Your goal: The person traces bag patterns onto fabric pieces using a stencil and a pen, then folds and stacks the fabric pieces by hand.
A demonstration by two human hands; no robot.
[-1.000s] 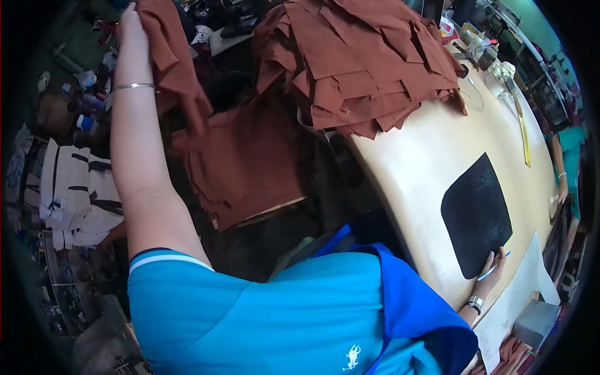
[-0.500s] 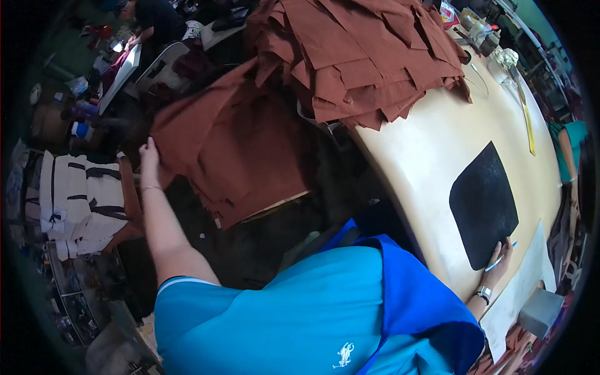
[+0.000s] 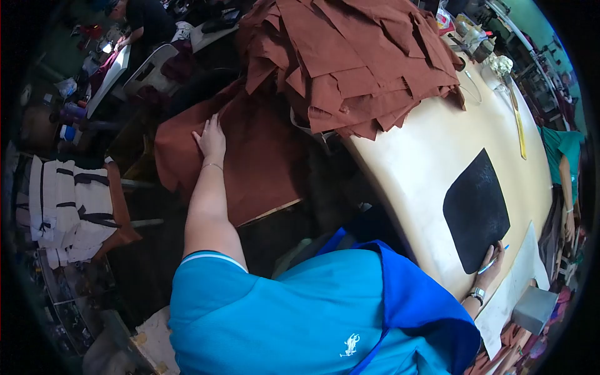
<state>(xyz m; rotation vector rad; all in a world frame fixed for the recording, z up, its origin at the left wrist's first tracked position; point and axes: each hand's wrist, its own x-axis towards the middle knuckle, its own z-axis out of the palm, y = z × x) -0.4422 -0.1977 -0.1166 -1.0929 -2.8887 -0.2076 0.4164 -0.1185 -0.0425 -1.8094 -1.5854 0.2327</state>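
My left hand [image 3: 211,139] lies on a sheet of reddish-brown fabric [image 3: 262,169] beside the table, its fingers stretched out and apart. My right hand [image 3: 492,265] is closed around a slim white and blue pen [image 3: 486,267] at the near end of a black template [image 3: 478,212]. The template, a flat panel with angled corners, rests on the cream-coloured table [image 3: 400,162]. A tall heap of brown fabric pieces [image 3: 356,62] covers the far end of that table.
A yellow tape [image 3: 519,128] and small bottles [image 3: 484,47] sit along the table's far right. A grey block [image 3: 535,310] rests on pale sheet material [image 3: 509,300]. Bundled white pieces [image 3: 72,206] are at left. One person [image 3: 147,22] works far left; another person's arm [image 3: 567,181] shows at right.
My left hand has moved right, from gripping the brown fabric's outer edge to lying on its surface. The fabric's left edge has dropped inward. My right hand stays at the template with the pen.
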